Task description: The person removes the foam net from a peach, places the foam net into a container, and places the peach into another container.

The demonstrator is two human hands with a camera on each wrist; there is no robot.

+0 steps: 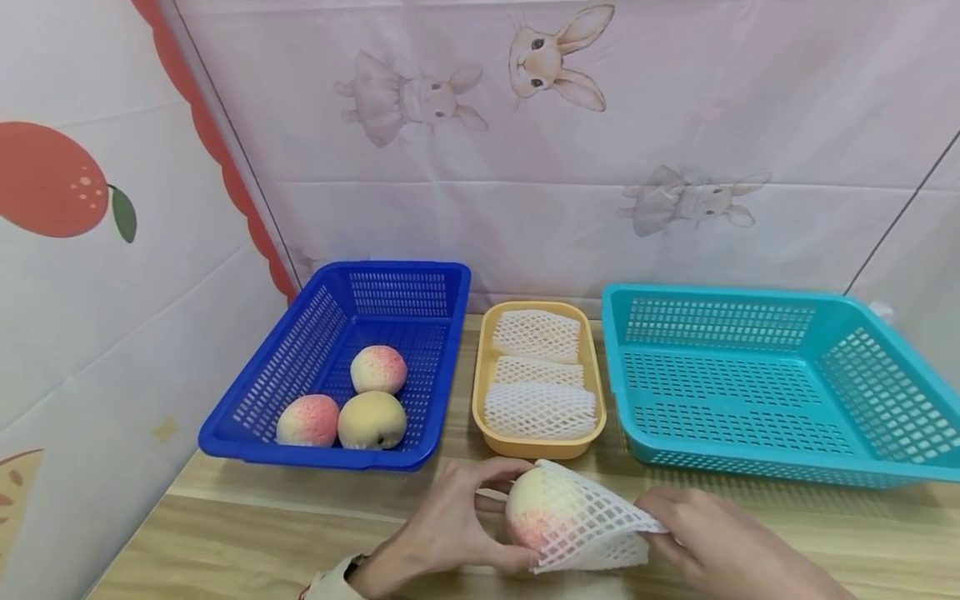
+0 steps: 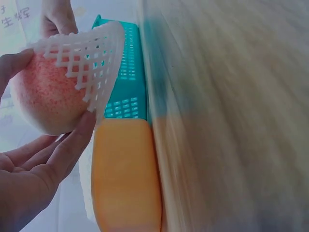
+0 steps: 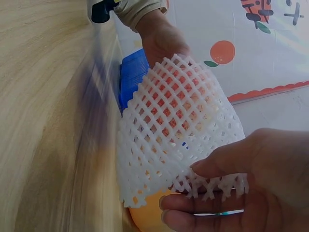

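Note:
A pink and cream peach (image 1: 542, 508) is held over the wooden table by my left hand (image 1: 457, 521), thumb and fingers curled round its left side. A white foam net sleeve (image 1: 600, 521) covers the peach's right part. My right hand (image 1: 697, 533) pinches the sleeve's far end between thumb and fingers. In the left wrist view, the sleeve's rim (image 2: 77, 43) lies partway over the peach, with the left fingertips close to it. The right wrist view shows the peach through the mesh (image 3: 169, 106), and the sleeve's loose end hangs wide.
Two peaches and a yellowish fruit (image 1: 372, 421) lie in a blue basket (image 1: 442, 400) at the left. A yellow tray (image 1: 481, 392) behind the hands holds several foam net sleeves (image 1: 540, 410). A turquoise basket (image 1: 738, 400) stands at the right, against the printed cloth backdrop (image 1: 525, 217).

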